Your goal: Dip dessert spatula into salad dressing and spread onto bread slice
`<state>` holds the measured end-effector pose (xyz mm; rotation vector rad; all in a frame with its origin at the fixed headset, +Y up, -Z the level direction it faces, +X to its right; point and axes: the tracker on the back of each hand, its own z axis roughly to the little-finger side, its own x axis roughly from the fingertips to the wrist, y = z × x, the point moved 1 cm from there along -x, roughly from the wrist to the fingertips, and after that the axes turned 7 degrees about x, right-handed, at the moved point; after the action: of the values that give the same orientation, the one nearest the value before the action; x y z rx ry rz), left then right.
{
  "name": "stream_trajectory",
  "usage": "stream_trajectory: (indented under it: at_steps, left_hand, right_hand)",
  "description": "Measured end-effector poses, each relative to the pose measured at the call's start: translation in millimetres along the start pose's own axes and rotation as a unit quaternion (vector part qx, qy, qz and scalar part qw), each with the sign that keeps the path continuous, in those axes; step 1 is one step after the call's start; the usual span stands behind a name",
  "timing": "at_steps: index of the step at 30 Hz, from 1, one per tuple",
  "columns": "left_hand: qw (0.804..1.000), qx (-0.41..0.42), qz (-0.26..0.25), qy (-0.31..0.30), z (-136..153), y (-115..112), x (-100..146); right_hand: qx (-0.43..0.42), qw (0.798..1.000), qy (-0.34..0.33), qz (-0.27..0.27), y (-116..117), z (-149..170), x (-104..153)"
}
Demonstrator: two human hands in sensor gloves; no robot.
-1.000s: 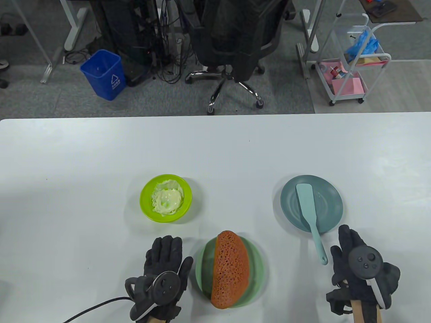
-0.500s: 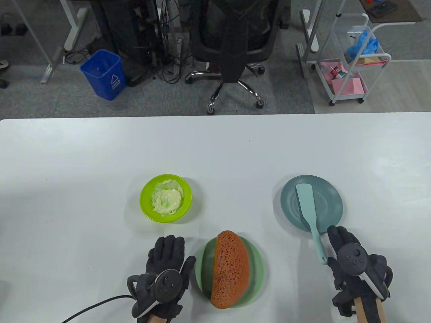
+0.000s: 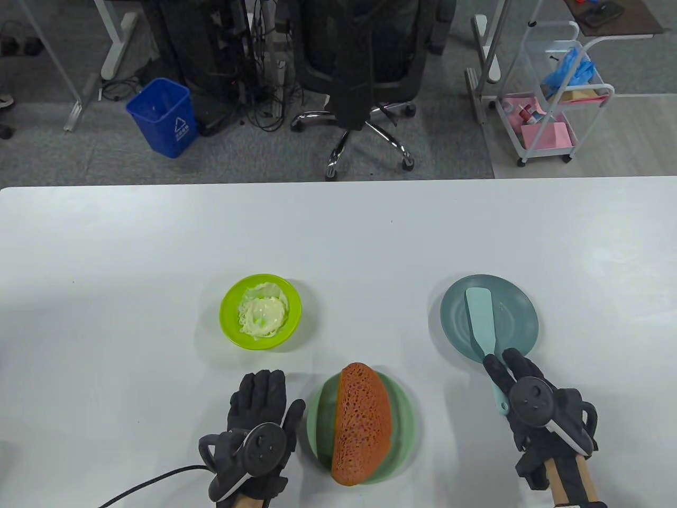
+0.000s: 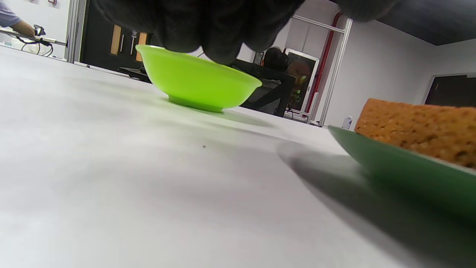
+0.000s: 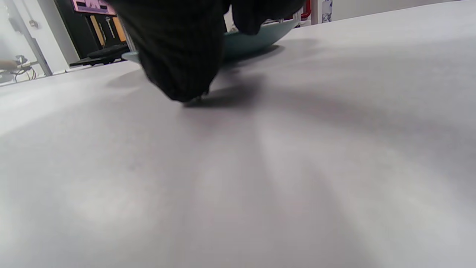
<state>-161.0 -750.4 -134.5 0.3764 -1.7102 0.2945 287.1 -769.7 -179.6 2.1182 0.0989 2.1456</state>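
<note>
A pale teal dessert spatula (image 3: 481,317) lies with its blade on a grey-blue plate (image 3: 521,317) and its handle pointing toward me over the rim. My right hand (image 3: 509,378) lies over the handle with fingers stretched out; the handle end shows just left of it. In the right wrist view a fingertip (image 5: 182,89) touches the table before the plate (image 5: 256,39); the spatula is hidden there. A lime bowl (image 3: 227,317) holds creamy salad dressing (image 3: 262,316). The brown bread slice (image 3: 362,423) lies on a green plate (image 3: 406,423). My left hand (image 3: 262,399) rests flat beside that plate.
The left wrist view shows the lime bowl (image 4: 197,80) ahead and the green plate (image 4: 401,167) with the bread (image 4: 420,130) to the right. A black cable (image 3: 148,480) trails from the left glove. An office chair (image 3: 365,79), blue bin (image 3: 164,116) and cart (image 3: 555,106) stand beyond the table's far edge.
My right hand has moved left and forward from beside the spatula handle to lie over it. The left hand has barely moved. The chair behind has turned.
</note>
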Motion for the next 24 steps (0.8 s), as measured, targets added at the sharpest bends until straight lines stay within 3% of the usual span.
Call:
stream_trajectory:
  at_steps: [7,24]
  left_hand:
    - [1.000,0.002,0.001,-0.006,-1,-2,0]
    - [1.000,0.018,-0.001,-0.022,-2,-3,1]
  right_hand:
    - [0.003,1.000,-0.013,0.002,-1,-6,-5]
    - [-0.121,0.987,-0.046,0.099,-16,-2,-8]
